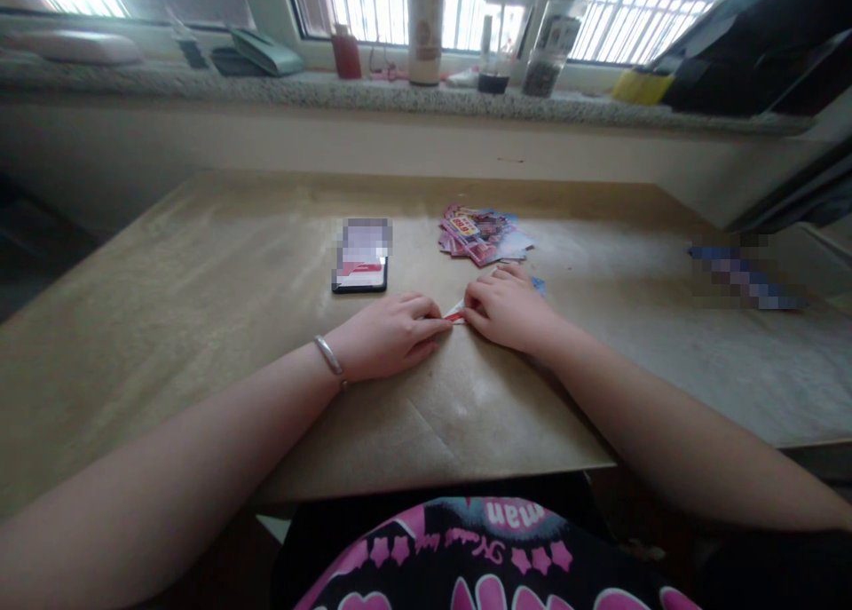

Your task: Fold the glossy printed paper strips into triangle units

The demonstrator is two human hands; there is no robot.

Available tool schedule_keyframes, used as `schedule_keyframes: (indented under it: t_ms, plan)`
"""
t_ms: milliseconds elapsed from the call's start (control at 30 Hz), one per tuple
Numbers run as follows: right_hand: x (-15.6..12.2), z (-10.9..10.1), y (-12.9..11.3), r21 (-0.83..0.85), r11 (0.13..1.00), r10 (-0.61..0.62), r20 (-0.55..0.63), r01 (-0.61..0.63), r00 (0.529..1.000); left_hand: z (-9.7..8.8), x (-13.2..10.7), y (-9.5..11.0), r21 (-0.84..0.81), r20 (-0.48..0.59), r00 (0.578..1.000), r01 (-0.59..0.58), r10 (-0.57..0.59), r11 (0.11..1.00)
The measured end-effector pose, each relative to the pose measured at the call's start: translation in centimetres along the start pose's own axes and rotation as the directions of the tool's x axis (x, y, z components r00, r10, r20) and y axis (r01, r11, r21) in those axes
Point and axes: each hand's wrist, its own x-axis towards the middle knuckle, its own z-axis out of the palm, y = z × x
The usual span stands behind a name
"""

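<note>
A small piece of red and white paper lies low on the table between my two hands, mostly covered by fingers. My left hand, with a silver bangle at the wrist, is closed with its fingertips pressed on the paper's left end. My right hand pinches the other end with curled fingers. A bit of blue printed paper shows from behind the right hand. Just beyond that hand sits a loose pile of colourful printed paper cards. Left of the pile, a phone lies face up with its screen lit.
The tabletop runs back to the wall below a stone windowsill. Bottles, a clear container and a yellow object stand on the sill. A blurred blue-purple printed item lies at the far right.
</note>
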Motion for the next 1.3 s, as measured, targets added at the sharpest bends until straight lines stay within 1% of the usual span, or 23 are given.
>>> schedule_keyframes:
  t_ms: [167,233,333,533,833,1300]
  plan:
    - [0.12,0.58,0.61,0.13,0.991,0.037,-0.01,-0.036,0.999,0.02,0.11,0.09,0.014,-0.014,1.0,0.005,-0.005,1.0]
    - [0.16,0.72,0.68,0.154,0.987,0.047,-0.008,-0.045,0.999,0.02,0.13,0.1,0.027,-0.004,1.0,0.004,-0.004,1.0]
    - [0.17,0.79,0.64,0.156,0.986,0.059,-0.005,-0.057,0.998,0.04,0.14,0.02,0.026,0.013,1.0,0.008,-0.009,1.0]
    - [0.1,0.87,0.58,0.157,0.985,0.076,-0.01,-0.074,0.997,0.29,0.22,-0.4,-0.004,-0.002,1.0,-0.016,0.016,1.0]
    - [0.14,1.01,0.55,0.15,0.986,0.079,-0.005,-0.077,0.997,0.25,0.63,-0.3,0.106,0.014,0.999,-0.048,0.046,0.993]
    - [0.05,1.07,0.45,0.137,0.987,0.082,-0.008,-0.08,0.997,-0.01,0.67,-0.32,0.123,0.029,0.998,-0.061,0.058,0.991]
